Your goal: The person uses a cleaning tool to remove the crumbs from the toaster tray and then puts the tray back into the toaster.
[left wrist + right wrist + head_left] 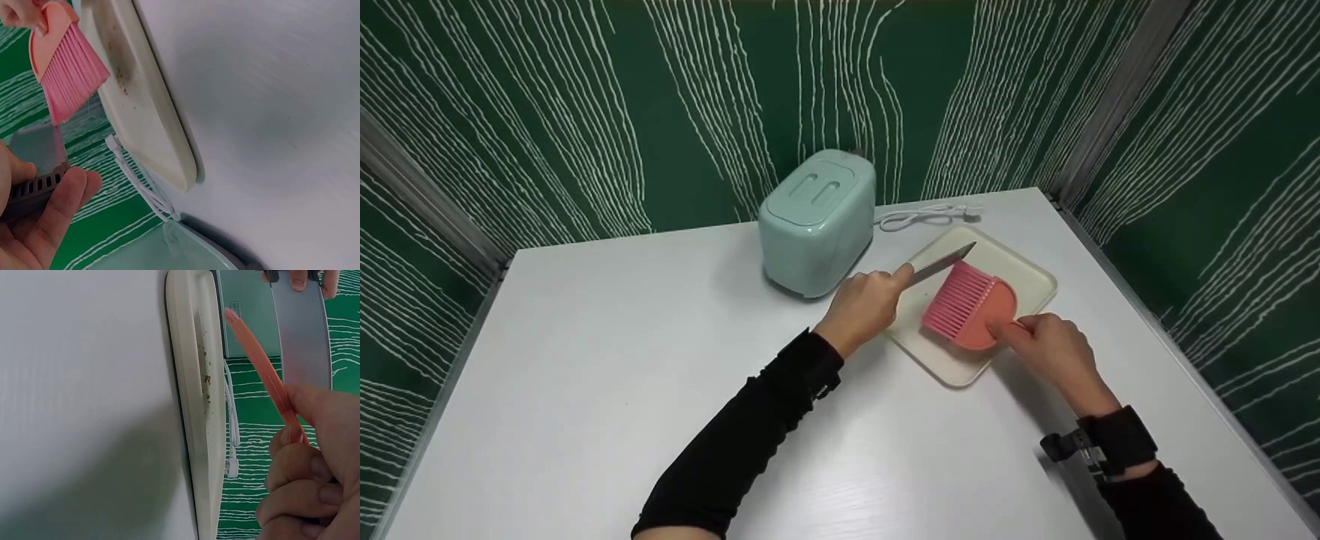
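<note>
In the head view my left hand (864,306) grips a thin metal crumb tray (304,340) by its dark slotted end (35,194). It is seen nearly edge-on there, over the cream tray (1014,264). My right hand (1054,349) pinches the orange handle of a small brush (988,315) with pink bristles. The bristle tips are close to the crumb tray's edge, above the cream tray. Brown crumbs (122,81) lie scattered on the cream tray in both wrist views.
A mint-green toaster (819,221) stands left of the cream tray, near the back edge of the white table (660,360). Its white cord (919,217) lies bundled behind the tray. Green panels with white lines (697,112) enclose the back and sides.
</note>
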Demonstrator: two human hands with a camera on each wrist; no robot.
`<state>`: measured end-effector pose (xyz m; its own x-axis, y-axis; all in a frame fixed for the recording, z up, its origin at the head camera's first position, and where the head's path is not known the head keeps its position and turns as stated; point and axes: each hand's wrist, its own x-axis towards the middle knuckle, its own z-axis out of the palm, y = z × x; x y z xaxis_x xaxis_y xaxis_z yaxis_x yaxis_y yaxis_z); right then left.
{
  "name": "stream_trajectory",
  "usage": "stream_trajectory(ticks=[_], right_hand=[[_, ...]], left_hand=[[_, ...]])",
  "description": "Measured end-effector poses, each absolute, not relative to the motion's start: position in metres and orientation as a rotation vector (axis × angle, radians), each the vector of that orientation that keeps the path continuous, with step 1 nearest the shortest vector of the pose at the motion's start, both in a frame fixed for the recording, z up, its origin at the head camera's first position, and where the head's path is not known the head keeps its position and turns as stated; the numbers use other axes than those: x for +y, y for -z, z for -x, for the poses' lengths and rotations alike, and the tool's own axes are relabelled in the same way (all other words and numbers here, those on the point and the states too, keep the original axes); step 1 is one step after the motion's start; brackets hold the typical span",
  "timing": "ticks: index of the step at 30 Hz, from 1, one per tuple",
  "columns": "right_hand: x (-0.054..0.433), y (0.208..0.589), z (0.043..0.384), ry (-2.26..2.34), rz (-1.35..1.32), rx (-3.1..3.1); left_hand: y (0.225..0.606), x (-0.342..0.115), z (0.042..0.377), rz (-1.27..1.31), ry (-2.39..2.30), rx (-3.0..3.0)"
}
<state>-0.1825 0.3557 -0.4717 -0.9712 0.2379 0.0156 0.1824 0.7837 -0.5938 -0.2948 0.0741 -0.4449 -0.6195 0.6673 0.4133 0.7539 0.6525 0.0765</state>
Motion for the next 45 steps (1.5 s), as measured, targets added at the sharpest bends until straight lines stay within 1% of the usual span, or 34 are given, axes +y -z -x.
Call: stream_trajectory(ticks=[12,45], right_hand=[[0.3546,0.4644,0.1806,-0.873,0.274,-2.758],[0.3561,0.4698,0.1863,-0.882,0.308,-2.805]], left_hand=[[0.4469,0.0733,0.2935,1.098,0.317,-2.548],[0.4454,0.0755,0.2908,1.114,0.317,-2.531]])
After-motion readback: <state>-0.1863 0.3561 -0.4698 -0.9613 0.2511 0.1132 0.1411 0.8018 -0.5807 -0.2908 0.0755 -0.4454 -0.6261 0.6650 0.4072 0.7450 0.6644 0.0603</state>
